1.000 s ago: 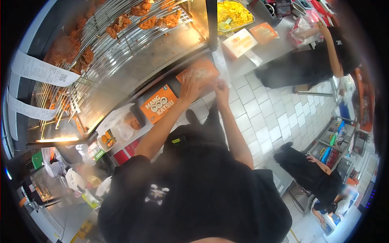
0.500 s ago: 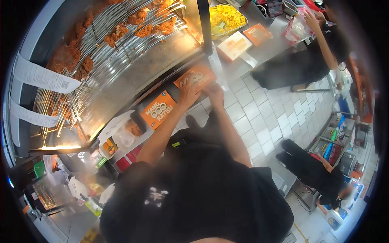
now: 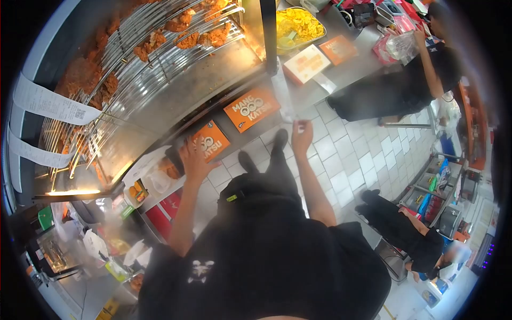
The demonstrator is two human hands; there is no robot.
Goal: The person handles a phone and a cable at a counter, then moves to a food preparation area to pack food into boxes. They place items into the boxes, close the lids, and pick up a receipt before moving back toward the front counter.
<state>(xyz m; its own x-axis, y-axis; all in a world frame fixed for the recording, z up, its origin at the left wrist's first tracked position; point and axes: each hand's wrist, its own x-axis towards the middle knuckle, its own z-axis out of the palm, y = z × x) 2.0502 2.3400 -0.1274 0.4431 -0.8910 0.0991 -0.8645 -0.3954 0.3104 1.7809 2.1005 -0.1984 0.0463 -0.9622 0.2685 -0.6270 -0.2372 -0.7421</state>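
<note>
My left hand (image 3: 196,162) lies with spread fingers over the left end of an orange box (image 3: 216,143) printed in white, covering part of its lettering. A second orange box (image 3: 252,110), marked "MANG KATSU", sits to its right on the counter, untouched. At the counter's front edge, the curled fingers of my right hand (image 3: 302,136) pinch the lower end of a long white paper slip (image 3: 282,95), which hangs beside the dark post.
Fried pieces (image 3: 149,47) lie on a wire rack (image 3: 128,66) in the lit warmer. Printed receipts (image 3: 50,101) hang at left. Farther right are a tray of yellow food (image 3: 300,25), a white-topped box (image 3: 306,64) and a co-worker (image 3: 394,88). Another person (image 3: 410,229) stands lower right.
Both hands have left the right-hand box, whose printed lid now shows. My left hand has moved left onto the other box; my right hand has shifted right to the slip's end.
</note>
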